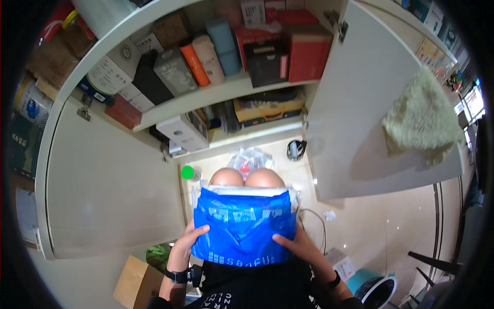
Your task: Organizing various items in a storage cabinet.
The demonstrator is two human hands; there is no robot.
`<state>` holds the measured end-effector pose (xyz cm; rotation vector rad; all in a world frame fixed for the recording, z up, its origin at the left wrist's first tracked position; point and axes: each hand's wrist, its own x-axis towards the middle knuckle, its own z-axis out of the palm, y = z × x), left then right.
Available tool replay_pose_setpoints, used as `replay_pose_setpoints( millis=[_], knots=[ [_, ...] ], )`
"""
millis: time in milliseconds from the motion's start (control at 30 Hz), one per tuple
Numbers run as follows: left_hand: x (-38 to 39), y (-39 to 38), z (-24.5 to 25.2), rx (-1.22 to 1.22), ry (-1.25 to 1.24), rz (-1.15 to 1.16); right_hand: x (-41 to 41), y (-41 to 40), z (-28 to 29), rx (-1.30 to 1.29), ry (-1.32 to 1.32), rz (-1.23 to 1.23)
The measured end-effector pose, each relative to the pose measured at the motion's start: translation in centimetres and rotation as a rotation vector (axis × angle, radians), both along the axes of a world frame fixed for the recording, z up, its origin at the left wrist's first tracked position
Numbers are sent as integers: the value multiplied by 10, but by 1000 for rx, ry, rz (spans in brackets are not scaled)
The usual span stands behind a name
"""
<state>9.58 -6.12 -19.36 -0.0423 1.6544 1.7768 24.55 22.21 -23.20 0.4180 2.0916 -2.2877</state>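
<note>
A blue plastic bag bearing white printing lies across my lap, just below my bare knees. My left hand grips its left edge, thumb on top and the other fingers hidden beneath. On the opposite edge, my right hand holds it the same way. Something flat and white shows at the bag's far edge; what it is cannot be made out. Beyond my knees, a crumpled clear plastic bag with a red item inside rests on the floor.
Ahead stands a cabinet with boxes and bottles on its shelf. Its left door and right door are swung out; a pale green cloth hangs over the right one. Nearby are a green-lidded jar, a paper bag and a teal bin.
</note>
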Motion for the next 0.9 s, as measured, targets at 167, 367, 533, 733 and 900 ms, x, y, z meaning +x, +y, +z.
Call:
replay_pose_setpoints(
  millis=[167,367,533,733,900],
  knots=[
    [5,-1,6,-13,27,1,3,0,-21,141,36,71],
    [-3,4,12,43,-18,-54,-2,-1,4,13,-60,52],
    [-1,-1,6,50,-30,-48,-1,-1,7,89,-100,42],
    [3,2,13,75,-26,-68,2,-5,15,1,-214,43],
    [-1,5,11,106,3,-66,-1,-4,5,-24,-61,24]
  ],
)
